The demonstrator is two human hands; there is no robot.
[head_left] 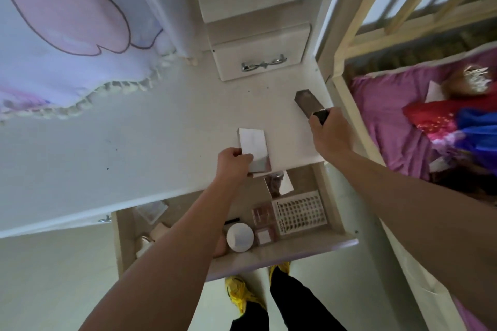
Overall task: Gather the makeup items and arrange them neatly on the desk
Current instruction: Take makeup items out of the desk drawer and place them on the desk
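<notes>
My left hand (233,162) grips the near end of a white, silver-edged rectangular box (254,149) lying on the white desk (134,142) near its front edge. Over the desk's right side, my right hand (329,133) holds a long brown box (308,103) by its dark near end. Below the desk an open drawer (282,252) holds more makeup: a round white jar (240,237), pink square compacts (263,224), a white perforated basket (299,212) and a shiny box (278,184).
A small drawer unit (258,54) with a metal handle stands at the back of the desk. A pink and white cloth (67,35) hangs over the desk's left. To the right stands a wooden bed frame (347,43) with purple bedding. My feet are below the drawer.
</notes>
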